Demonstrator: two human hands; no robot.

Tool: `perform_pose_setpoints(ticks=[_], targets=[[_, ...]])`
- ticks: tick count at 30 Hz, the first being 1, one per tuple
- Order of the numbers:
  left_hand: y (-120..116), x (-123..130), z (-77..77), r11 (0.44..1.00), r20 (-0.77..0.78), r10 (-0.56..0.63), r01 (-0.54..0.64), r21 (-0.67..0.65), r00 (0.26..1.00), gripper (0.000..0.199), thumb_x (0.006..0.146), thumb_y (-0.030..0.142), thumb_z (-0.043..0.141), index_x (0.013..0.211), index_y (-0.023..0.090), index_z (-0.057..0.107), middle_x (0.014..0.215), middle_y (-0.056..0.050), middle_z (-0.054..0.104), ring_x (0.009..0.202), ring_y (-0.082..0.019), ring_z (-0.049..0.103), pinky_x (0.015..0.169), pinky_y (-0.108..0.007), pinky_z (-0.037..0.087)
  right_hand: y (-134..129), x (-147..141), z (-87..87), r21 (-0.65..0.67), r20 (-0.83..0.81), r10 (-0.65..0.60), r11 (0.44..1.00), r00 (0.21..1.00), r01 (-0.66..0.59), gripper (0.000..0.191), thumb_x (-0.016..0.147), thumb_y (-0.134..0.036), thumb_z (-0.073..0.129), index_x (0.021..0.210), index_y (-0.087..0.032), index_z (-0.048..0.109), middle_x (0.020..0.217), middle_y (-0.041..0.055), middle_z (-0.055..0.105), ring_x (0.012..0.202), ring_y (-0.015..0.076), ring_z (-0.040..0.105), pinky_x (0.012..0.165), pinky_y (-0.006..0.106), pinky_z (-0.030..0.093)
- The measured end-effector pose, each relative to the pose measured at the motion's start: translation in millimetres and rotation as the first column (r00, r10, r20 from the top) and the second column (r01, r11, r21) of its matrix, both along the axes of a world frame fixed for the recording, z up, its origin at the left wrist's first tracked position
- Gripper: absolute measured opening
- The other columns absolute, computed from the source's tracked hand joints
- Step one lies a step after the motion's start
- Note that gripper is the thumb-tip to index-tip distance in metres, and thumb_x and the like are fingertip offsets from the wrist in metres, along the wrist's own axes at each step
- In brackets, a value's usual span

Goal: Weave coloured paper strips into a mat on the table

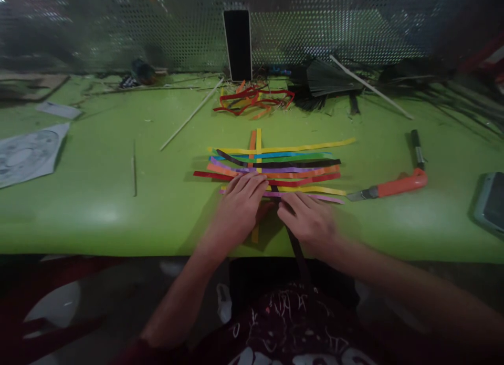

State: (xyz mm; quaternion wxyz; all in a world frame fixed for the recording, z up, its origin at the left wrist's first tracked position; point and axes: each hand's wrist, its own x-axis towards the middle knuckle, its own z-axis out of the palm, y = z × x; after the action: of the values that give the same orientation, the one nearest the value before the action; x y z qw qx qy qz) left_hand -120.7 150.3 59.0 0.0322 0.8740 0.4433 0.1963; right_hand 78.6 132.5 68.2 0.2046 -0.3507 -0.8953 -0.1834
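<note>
Several coloured strips, among them a yellow strip (pixel 331 144) and a red strip (pixel 318 180), lie crosswise on the table. An upright yellow strip (pixel 259 139) and an orange strip (pixel 252 139) pass through them. My left hand (pixel 242 202) rests on the crossing, its fingers laid over the strips and its thumb lower down. Just to the right, my right hand (pixel 307 218) has curled fingers closed on a dark strip (pixel 297 249), which hangs over the table's front edge. Its upper end runs among the lower strips between my hands.
On the right lie an orange-handled cutter knife (pixel 399 186), a black marker (pixel 416 147) and a dark device (pixel 492 202). A phone (pixel 239 47) stands behind tangled strips (pixel 252 100). Thin sticks (pixel 192 113) and printed paper (pixel 31 152) lie left; dark fibres (pixel 334 79) lie behind.
</note>
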Motion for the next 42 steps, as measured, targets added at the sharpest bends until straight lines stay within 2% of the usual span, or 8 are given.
perform_pose_setpoints(ticks=[10, 18, 23, 26, 31, 37, 42], targets=[[0, -1, 0.5, 1.000, 0.013, -0.017, 0.017, 0.001, 1.000, 0.033, 0.103, 0.018, 0.050, 0.133, 0.006, 0.057, 0.136, -0.016, 0.062, 0.129, -0.030, 0.055, 0.113, -0.047, 0.045, 6, -5, 1.1, -0.017, 0.031, -0.011, 1.000, 0.999, 0.011, 0.030, 0.099, -0.005, 0.045, 0.080, -0.015, 0.065, 0.085, 0.0091, 0.064, 0.076, 0.0205, 0.051, 0.066, 0.033, 0.039], [-1, 0, 0.6, 1.000, 0.010, 0.012, -0.012, 0.001, 1.000, 0.030, 0.104, 0.020, 0.049, 0.131, 0.012, 0.059, 0.139, -0.015, 0.062, 0.131, -0.029, 0.056, 0.113, -0.047, 0.045, 5, -4, 2.2, 0.000, 0.048, 0.041, 0.999, 0.998, -0.041, 0.028, 0.098, -0.005, 0.050, 0.077, -0.017, 0.065, 0.085, 0.0073, 0.062, 0.076, 0.0191, 0.050, 0.069, 0.032, 0.040], [-1, 0, 2.8, 1.000, -0.022, 0.014, -0.014, -0.014, 1.000, 0.031, 0.101, 0.013, 0.051, 0.131, 0.011, 0.059, 0.140, -0.014, 0.062, 0.132, -0.029, 0.055, 0.114, -0.046, 0.043, 10, -6, 3.1, 0.051, 0.068, 0.086, 0.995, 0.994, -0.089, 0.031, 0.097, -0.003, 0.048, 0.076, -0.018, 0.065, 0.079, 0.0052, 0.059, 0.074, 0.0190, 0.048, 0.067, 0.032, 0.039], [-1, -1, 2.7, 1.000, -0.021, 0.018, -0.018, -0.022, 1.000, 0.032, 0.101, 0.011, 0.051, 0.132, 0.012, 0.058, 0.141, -0.013, 0.061, 0.133, -0.029, 0.055, 0.115, -0.046, 0.043, 11, -4, 1.1, 0.053, 0.070, 0.107, 0.992, 0.992, -0.111, 0.029, 0.096, -0.004, 0.049, 0.076, -0.018, 0.064, 0.082, 0.0058, 0.059, 0.078, 0.0197, 0.050, 0.065, 0.033, 0.039], [0, -2, 0.1, 1.000, 0.016, 0.009, -0.009, -0.007, 1.000, 0.031, 0.102, 0.017, 0.051, 0.132, 0.009, 0.058, 0.140, -0.015, 0.062, 0.132, -0.030, 0.055, 0.113, -0.047, 0.044, 8, -2, -3.1, 0.045, 0.060, 0.123, 0.991, 0.991, -0.126, 0.025, 0.095, -0.005, 0.054, 0.077, -0.019, 0.065, 0.086, 0.0061, 0.059, 0.088, 0.0210, 0.053, 0.074, 0.033, 0.044], [0, -2, -0.3, 1.000, 0.042, 0.014, -0.013, -0.022, 0.999, 0.033, 0.101, 0.012, 0.050, 0.133, 0.011, 0.058, 0.141, -0.014, 0.061, 0.133, -0.029, 0.055, 0.113, -0.047, 0.044, 9, -5, 0.8, 0.063, 0.063, 0.119, 0.990, 0.991, -0.123, 0.026, 0.095, -0.008, 0.054, 0.075, -0.020, 0.065, 0.080, 0.0038, 0.057, 0.083, 0.0205, 0.052, 0.072, 0.033, 0.043], [0, -3, -0.2, 0.999, 0.054, 0.008, -0.006, -0.039, 0.999, 0.034, 0.099, 0.009, 0.047, 0.132, 0.013, 0.058, 0.142, -0.014, 0.061, 0.132, -0.029, 0.055, 0.113, -0.049, 0.044, 15, -7, 4.8, 0.108, 0.101, 0.156, 0.980, 0.983, -0.167, 0.028, 0.098, -0.010, 0.052, 0.076, -0.020, 0.066, 0.078, 0.0036, 0.058, 0.079, 0.0195, 0.049, 0.071, 0.034, 0.041]])
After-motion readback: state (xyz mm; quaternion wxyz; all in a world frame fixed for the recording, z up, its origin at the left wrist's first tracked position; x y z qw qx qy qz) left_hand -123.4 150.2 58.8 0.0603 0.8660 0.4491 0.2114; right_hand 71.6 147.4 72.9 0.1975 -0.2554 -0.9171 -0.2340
